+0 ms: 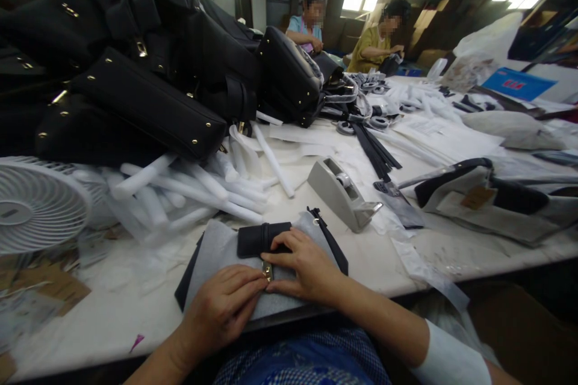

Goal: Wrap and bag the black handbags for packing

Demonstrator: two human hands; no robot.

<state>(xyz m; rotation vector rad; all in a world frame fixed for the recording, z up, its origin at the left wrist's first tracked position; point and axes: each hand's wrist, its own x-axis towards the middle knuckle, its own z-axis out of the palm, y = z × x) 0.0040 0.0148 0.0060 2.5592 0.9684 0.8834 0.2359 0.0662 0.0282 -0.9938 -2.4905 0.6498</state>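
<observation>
small gold metal clasp (pixel 268 272) is pinched at its left edge by the fingertips of the left grip (pixel 223 304). right grip (pixel 298 264): clasp is bracketed by index finger above and thumb below; how firmly it is clenched cannot be told. black smooth rectangular flap (pixel 250 242) with a raised band is overlapped by the right fingers, just above the clasp. both are placed over a pale grey soft sheet (pixel 215 248), which is laid over a flat black bag (pixel 183 286) at the near edge of the white surface (pixel 108 325), right in front of the body.

grey plastic tape dispenser (pixel 336 195) is parked beyond the bag, slightly right. white round foam rods (pixel 203 183) are heaped beyond it on the left, white round fan (pixel 43 210) beside them. black handbags with gold studs (pixel 149 102) are piled behind the rods. part-wrapped black-and-grey bag (pixel 483 201) is left lying at right. two co-workers (pixel 370 51) are seen at the far side.
</observation>
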